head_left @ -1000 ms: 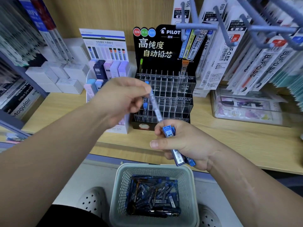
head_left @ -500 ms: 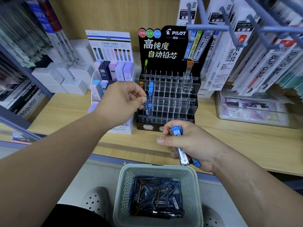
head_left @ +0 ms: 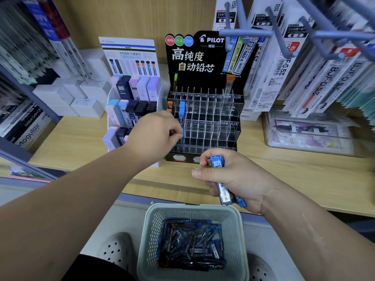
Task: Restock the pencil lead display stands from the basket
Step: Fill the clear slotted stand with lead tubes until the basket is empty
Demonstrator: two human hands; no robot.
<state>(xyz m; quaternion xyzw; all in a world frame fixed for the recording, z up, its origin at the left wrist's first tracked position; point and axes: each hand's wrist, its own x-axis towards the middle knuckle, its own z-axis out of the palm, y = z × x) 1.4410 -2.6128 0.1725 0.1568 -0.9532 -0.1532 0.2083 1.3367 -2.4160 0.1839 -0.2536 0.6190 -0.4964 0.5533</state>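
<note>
Where the left hand [head_left: 156, 132] meets the black Pilot display stand [head_left: 205, 118], its fingers are curled in and the fingertips pinch a blue-capped tube [head_left: 183, 133] at a slot near the stand's left edge. Only the cap shows. The rest is lost behind the knuckles and the clear dividers, and I cannot tell which slot it is, since the labels there are covered.

The right hand [head_left: 229, 177] hovers over the front of the wooden shelf [head_left: 284, 175], just before the stand, with its fingers wrapped round a bundle of lead tubes [head_left: 223, 191]. One cap reads 0.7. The palm hides the middles of the tubes, so I cannot count them.

Below the shelf sits the pale basket [head_left: 150, 236], with its near rim cut off at the bottom of view. It holds a heap of loose tubes [head_left: 190, 244] too tangled to tell apart.

Just left of the Pilot stand is a white stand [head_left: 132, 110] of pastel cases, its lower right corner hidden behind the left wrist. The hanging refill packs [head_left: 304, 67] at upper right are blurred and run out of view.
</note>
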